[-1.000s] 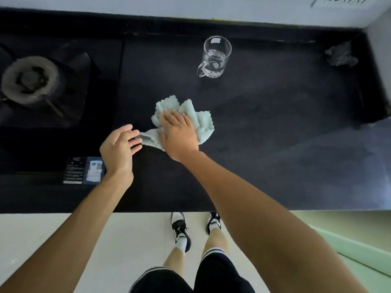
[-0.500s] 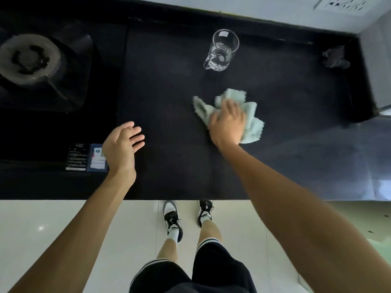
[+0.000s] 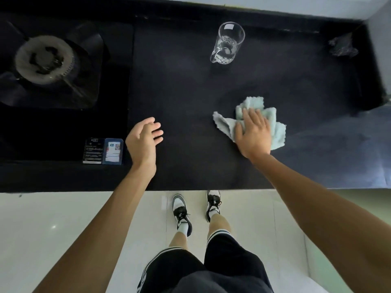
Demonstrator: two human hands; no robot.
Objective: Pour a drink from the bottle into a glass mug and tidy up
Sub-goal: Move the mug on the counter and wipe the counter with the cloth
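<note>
Two bare hands are seen over a black matte countertop (image 3: 190, 98). The right hand (image 3: 254, 134) is laid flat, fingers straight and close together, and is pressed down on a crumpled pale green fluffy cloth (image 3: 277, 132), which lies on the right half of the countertop, nearer its front edge. The left hand (image 3: 143, 140) is held well apart from the cloth, to its left, with fingers loosely extended and slightly curved; nothing is gripped by it (whether the surface is touched cannot be told). A clear patterned glass mug (image 3: 227, 42) is stood upright toward the back of the countertop, well apart from both hands, its handle turned toward the front left; its contents cannot be made out. A round grey gas burner (image 3: 44, 60) is set into a dark glass hob (image 3: 63, 127) on the left, and two small printed labels (image 3: 103, 151) are stuck at the hob's front corner, just beside the left hand. A crumpled transparent wrapper (image 3: 342, 46) is seen in the far right corner. Black-and-white sneakers (image 3: 181, 210) and black shorts (image 3: 211, 271) are seen below, over a pale tiled floor (image 3: 63, 229)
</note>
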